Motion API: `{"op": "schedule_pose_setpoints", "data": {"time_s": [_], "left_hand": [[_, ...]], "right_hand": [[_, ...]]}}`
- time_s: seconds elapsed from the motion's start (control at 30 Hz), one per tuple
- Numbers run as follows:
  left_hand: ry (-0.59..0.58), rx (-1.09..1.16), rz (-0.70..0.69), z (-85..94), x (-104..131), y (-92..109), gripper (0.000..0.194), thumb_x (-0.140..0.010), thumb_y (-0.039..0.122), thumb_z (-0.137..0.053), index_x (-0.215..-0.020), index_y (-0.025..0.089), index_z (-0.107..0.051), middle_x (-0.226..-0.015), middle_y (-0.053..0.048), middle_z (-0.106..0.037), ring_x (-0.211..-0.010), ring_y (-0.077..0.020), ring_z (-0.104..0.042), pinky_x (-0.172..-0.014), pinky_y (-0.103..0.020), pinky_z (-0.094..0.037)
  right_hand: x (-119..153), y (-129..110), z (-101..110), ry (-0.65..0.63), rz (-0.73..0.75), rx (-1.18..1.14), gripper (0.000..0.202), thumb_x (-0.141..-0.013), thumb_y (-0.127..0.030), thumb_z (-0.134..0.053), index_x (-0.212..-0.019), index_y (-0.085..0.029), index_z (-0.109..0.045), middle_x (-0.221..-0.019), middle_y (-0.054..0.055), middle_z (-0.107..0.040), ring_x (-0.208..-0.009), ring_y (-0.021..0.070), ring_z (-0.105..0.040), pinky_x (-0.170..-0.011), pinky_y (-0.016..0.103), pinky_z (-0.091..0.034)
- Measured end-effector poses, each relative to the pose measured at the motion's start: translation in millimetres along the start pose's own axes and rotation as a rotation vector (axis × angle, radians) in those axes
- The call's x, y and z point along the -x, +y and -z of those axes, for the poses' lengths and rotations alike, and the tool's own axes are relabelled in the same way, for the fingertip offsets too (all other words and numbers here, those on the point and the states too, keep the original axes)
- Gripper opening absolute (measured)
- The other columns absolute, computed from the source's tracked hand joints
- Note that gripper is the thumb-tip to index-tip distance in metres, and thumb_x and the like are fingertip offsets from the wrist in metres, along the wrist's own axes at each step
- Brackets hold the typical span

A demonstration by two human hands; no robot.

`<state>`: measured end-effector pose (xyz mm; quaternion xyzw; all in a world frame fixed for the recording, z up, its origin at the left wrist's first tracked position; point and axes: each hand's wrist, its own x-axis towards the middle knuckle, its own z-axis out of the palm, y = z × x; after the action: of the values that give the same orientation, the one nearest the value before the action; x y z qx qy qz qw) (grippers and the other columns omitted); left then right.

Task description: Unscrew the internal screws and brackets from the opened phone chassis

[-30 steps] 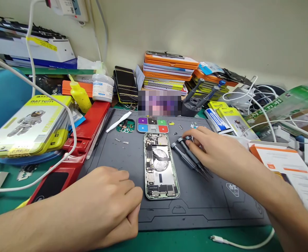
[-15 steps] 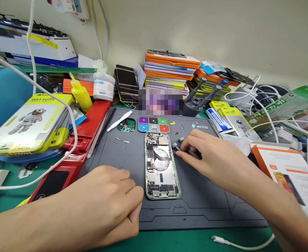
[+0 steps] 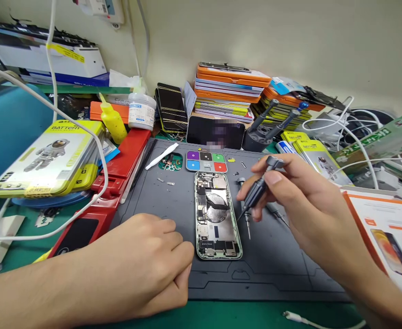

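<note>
An opened smartphone [image 3: 217, 233] lies on a dark grey work mat [image 3: 146, 196], its inner parts and a round coil facing up. To its right, my right hand [image 3: 290, 196] grips a dark grey precision screwdriver [image 3: 255, 192], raised and slanting with the tip down towards the phone's right edge. Two more screwdrivers lie on the mat beneath that hand: one [image 3: 248, 224] close to the phone and another [image 3: 279, 214] farther right, partly covered by fingers. Resting left of the phone, my left hand [image 3: 152, 256] is curled into a fist; whatever it may hold is hidden.
Beyond the phone lie a small tray with coloured squares [image 3: 206, 161], a white pry tool [image 3: 162, 156] and small metal parts [image 3: 170, 183]. A screwdriver stand [image 3: 257, 137] is at the back. Battery packs [image 3: 46, 155] flank the left, a phone box [image 3: 386, 228] the right.
My right hand has lifted a screwdriver off the mat and turned it tip down. The left fist keeps its pose, and the whole view has shifted slightly.
</note>
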<state>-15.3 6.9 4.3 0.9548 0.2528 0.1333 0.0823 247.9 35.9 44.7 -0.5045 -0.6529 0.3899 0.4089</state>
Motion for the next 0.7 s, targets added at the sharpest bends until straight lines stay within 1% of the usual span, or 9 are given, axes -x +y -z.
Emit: {"op": "schedule_pose_setpoints", "data": {"time_s": [0.1, 0.23, 0.33, 0.43, 0.53, 0.6, 0.67, 0.7], "left_hand": [[-0.015, 0.006, -0.009, 0.5, 0.1, 0.2, 0.02, -0.09, 0.016, -0.06, -0.072, 0.023, -0.056, -0.062, 0.004, -0.058, -0.057, -0.0184, -0.054, -0.052, -0.038, -0.038], [-0.008, -0.004, -0.008, -0.9, 0.8, -0.7, 0.02, -0.09, 0.016, -0.06, -0.071, 0.023, -0.056, -0.062, 0.004, -0.058, -0.056, -0.0183, -0.053, -0.052, -0.038, -0.038], [0.02, -0.028, -0.011, -2.5, 0.5, -1.9, 0.02, -0.088, 0.015, -0.059, -0.07, 0.023, -0.056, -0.061, 0.003, -0.057, -0.056, -0.019, -0.053, -0.051, -0.039, -0.037], [0.022, -0.033, -0.014, -3.3, -0.6, -2.5, 0.019, -0.089, 0.017, -0.059, -0.071, 0.023, -0.057, -0.062, 0.003, -0.057, -0.055, -0.0196, -0.052, -0.051, -0.039, -0.037], [0.019, -0.036, -0.017, -3.5, -1.7, -2.5, 0.02, -0.09, 0.017, -0.059, -0.071, 0.023, -0.058, -0.061, 0.003, -0.057, -0.055, -0.0199, -0.052, -0.05, -0.04, -0.037], [0.02, -0.041, -0.018, -3.8, -1.9, -2.3, 0.021, -0.091, 0.016, -0.057, -0.071, 0.023, -0.059, -0.061, 0.003, -0.057, -0.055, -0.0204, -0.052, -0.051, -0.04, -0.038], [0.013, -0.044, -0.02, -4.0, -1.6, -2.1, 0.022, -0.092, 0.015, -0.054, -0.072, 0.023, -0.059, -0.062, 0.002, -0.057, -0.055, -0.0208, -0.052, -0.051, -0.041, -0.038], [0.006, -0.043, -0.024, -4.1, -1.4, -2.1, 0.022, -0.092, 0.015, -0.053, -0.073, 0.023, -0.059, -0.062, 0.002, -0.056, -0.055, -0.0209, -0.051, -0.051, -0.041, -0.037]], "right_hand": [[0.1, 5.0, -9.7, -0.03, -0.037, -0.159, 0.025, -0.107, -0.037, -0.053, -0.131, -0.03, -0.052, -0.085, -0.001, -0.075, -0.06, 0.0147, -0.07, -0.054, 0.028, -0.062], [5.6, 11.4, -23.3, -0.077, -0.022, -0.146, 0.043, -0.104, -0.029, -0.057, -0.145, -0.03, -0.043, -0.092, 0.002, -0.073, -0.064, 0.0151, -0.069, -0.06, 0.031, -0.066], [14.9, 17.0, -34.8, -0.009, 0.074, -0.073, 0.053, -0.104, -0.026, -0.057, -0.152, -0.035, -0.037, -0.095, 0.002, -0.07, -0.067, 0.0162, -0.068, -0.058, 0.03, -0.067], [24.2, 22.5, -44.2, 0.041, 0.207, -0.042, 0.055, -0.103, -0.021, -0.059, -0.15, -0.041, -0.037, -0.101, 0.003, -0.069, -0.078, 0.0181, -0.071, -0.054, 0.027, -0.066], [29.2, 26.6, -49.7, 0.042, 0.305, -0.043, 0.061, -0.102, -0.012, -0.059, -0.15, -0.043, -0.04, -0.11, 0.003, -0.068, -0.086, 0.0177, -0.074, -0.061, 0.029, -0.069], [30.3, 29.8, -51.6, 0.019, 0.355, -0.015, 0.068, -0.1, -0.007, -0.059, -0.153, -0.044, -0.038, -0.121, 0.005, -0.067, -0.09, 0.018, -0.075, -0.066, 0.031, -0.071], [30.9, 33.8, -52.3, -0.017, 0.406, 0.025, 0.073, -0.097, -0.004, -0.061, -0.156, -0.042, -0.038, -0.134, 0.008, -0.065, -0.094, 0.0196, -0.075, -0.066, 0.033, -0.071], [31.3, 35.8, -52.1, -0.035, 0.432, 0.038, 0.076, -0.096, -0.003, -0.061, -0.157, -0.042, -0.038, -0.137, 0.009, -0.066, -0.095, 0.0204, -0.076, -0.066, 0.033, -0.071]]}}
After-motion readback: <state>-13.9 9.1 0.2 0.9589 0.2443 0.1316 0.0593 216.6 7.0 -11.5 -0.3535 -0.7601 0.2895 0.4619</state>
